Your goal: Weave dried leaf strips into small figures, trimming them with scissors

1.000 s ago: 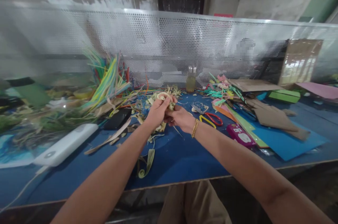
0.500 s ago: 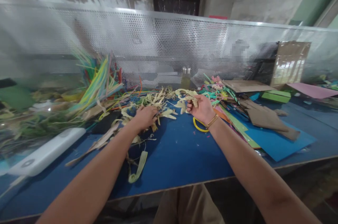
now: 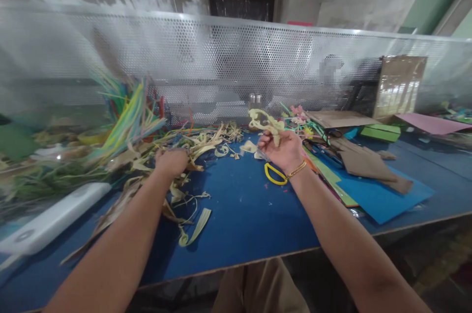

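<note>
My right hand is raised a little over the blue table, fingers closed round a curled piece of pale dried leaf strip. A gold bracelet sits on that wrist. My left hand reaches into the heap of dried leaf strips at the table's middle left, fingers curled down into the scraps. What those fingers hold is hidden. Yellow-handled scissors lie just under my right wrist.
A perforated metal screen closes the far edge. Coloured strips fan out at the left, above a white flat box. Brown and blue card sheets, a green box and a small bottle lie right and behind.
My hands were together at the leaf piece, then parted. The right hand lifted the strip up and right; the left hand went left into the scrap heap.
</note>
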`<state>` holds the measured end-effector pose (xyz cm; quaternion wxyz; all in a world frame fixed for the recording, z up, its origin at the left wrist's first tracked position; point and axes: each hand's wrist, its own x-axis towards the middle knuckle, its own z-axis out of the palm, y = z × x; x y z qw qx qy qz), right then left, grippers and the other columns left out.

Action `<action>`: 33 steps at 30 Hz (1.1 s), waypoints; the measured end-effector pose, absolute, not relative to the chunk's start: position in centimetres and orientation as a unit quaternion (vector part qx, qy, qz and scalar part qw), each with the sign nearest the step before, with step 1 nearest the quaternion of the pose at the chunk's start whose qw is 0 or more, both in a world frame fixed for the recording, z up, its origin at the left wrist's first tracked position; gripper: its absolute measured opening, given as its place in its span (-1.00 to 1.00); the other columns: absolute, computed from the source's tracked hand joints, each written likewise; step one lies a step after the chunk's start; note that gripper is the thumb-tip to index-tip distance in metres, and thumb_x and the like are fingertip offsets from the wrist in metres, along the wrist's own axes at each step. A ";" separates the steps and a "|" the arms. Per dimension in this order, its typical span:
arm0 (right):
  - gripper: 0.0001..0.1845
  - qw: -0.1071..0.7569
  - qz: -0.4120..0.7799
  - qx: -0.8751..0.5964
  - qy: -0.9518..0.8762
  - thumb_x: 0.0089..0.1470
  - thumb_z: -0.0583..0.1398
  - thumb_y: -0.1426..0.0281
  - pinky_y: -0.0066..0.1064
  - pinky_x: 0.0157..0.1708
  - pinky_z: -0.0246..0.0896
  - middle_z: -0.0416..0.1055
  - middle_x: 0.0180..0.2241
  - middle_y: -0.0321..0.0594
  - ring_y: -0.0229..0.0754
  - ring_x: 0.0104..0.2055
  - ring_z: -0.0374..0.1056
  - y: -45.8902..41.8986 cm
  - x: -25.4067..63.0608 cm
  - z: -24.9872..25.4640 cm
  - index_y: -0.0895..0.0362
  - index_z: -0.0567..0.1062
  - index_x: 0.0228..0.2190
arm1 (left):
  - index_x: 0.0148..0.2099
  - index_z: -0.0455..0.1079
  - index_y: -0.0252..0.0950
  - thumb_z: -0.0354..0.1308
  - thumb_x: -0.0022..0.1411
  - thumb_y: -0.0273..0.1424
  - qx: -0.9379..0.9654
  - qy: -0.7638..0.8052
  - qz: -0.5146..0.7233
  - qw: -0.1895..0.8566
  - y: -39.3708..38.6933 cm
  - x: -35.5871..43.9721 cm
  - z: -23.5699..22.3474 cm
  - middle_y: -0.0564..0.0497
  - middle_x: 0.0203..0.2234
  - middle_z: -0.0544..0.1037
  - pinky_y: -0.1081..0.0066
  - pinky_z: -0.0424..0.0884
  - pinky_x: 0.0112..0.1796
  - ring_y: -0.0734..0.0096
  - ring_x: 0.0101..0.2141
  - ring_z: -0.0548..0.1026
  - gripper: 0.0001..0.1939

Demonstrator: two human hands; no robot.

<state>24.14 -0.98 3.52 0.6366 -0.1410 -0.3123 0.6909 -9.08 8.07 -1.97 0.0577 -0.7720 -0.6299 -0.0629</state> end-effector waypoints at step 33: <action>-0.94 0.499 0.679 -0.236 -0.483 -0.12 0.08 0.45 -0.37 -0.46 0.18 0.28 -0.59 -0.28 -0.28 -0.56 0.17 -2.0 20.6 0.8 0.14 0.36 -0.50 | -0.47 0.47 -0.24 0.10 0.12 -0.16 -0.769 -0.418 -0.411 -0.255 -1.4 -0.4 4.5 0.05 -0.62 0.43 0.44 0.19 -0.49 0.44 -0.57 0.32 -0.71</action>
